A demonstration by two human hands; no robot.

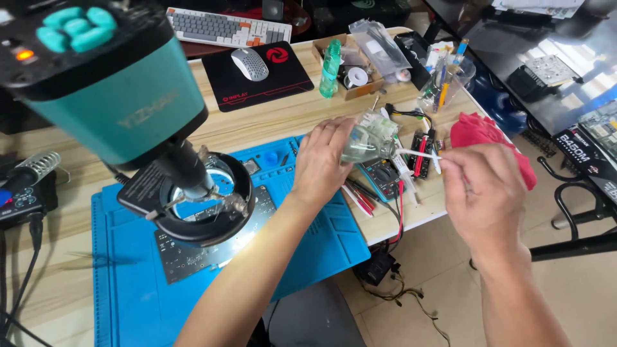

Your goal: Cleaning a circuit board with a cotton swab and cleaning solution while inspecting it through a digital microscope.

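I see my left hand (321, 164) closed around a small clear plastic squeeze bottle (367, 138), tilted so that its nozzle points to the right. My right hand (483, 193) pinches a thin white cotton swab (418, 153) between the fingers, and the free tip of the swab is at the nozzle of the bottle; if it really touches, I cannot tell. Both hands are held above the right edge of the light wooden table (270, 125), a little apart from each other.

Under the bottle lies a dark handheld multimeter (384, 177) with red and black leads. Behind my right hand there is a crumpled red cloth (482, 132). On the left part of the table lies a blue silicone work mat (321, 238), and on it a dark circuit board (193, 254) sits below the ring light of a teal and black microscope (122, 96). Further back I see a grey computer mouse (249, 63) on a black mouse pad (283, 80) and a green transparent bottle (330, 67).
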